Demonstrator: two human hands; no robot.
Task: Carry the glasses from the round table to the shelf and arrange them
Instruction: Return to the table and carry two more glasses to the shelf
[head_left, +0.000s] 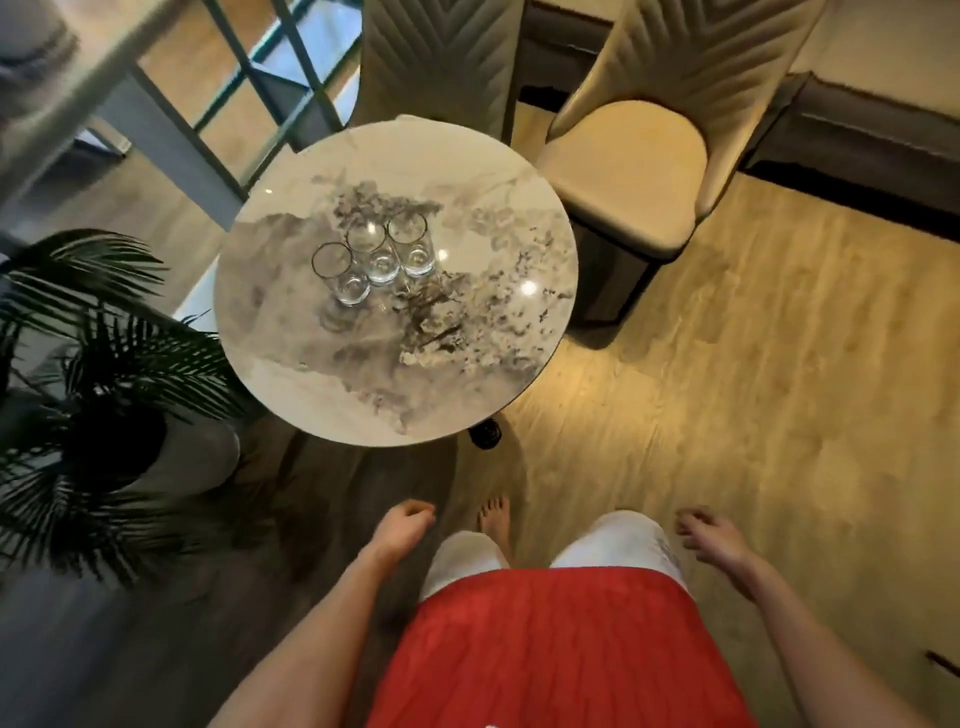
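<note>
Three glasses (374, 260) stand upright in a close row on the round surface (467, 395), at about 10 o'clock from its centre. Left hand (402, 525) loosely curled, holding nothing. Right hand (714, 535) slack, fingers apart, also holding nothing. Both hang low, well short of the surface. Chair (623, 176) at 2 o'clock, plant (104, 364) at 8.

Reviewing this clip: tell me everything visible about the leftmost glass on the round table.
The leftmost glass is clear and tall, with a thin dark-looking rim and a thick base. It stands upright and appears empty on the round table, on its far left part. It ends a row of three, nearest the viewer, close beside the middle glass; whether they touch is unclear. Neither hand is near it.
</note>
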